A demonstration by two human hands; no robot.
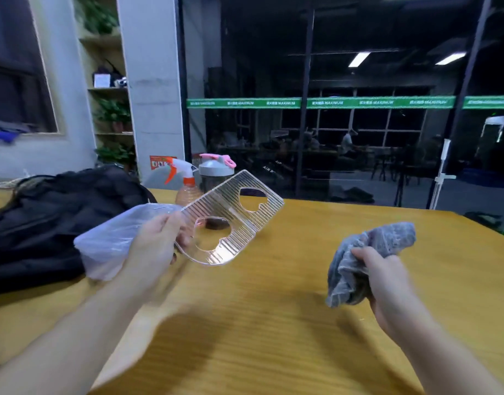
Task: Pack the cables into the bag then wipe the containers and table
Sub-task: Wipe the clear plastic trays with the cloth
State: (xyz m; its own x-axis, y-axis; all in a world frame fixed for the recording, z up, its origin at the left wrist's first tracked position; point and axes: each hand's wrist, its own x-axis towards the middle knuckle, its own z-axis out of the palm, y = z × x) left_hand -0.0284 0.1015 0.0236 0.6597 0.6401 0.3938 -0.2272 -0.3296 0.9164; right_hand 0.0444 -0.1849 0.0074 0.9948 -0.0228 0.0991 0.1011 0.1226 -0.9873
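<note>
My left hand (156, 246) grips the ribbed clear container (230, 218) by its edge — light, stiff, slick, likely brittle. Right hand (387, 277) bunches the soft grey cloth (370, 252).

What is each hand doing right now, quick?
Left hand: grips the clear ribbed plastic container with heart-shaped cutouts, held above the wooden table.
Right hand: grips the crumpled grey cloth.
</note>
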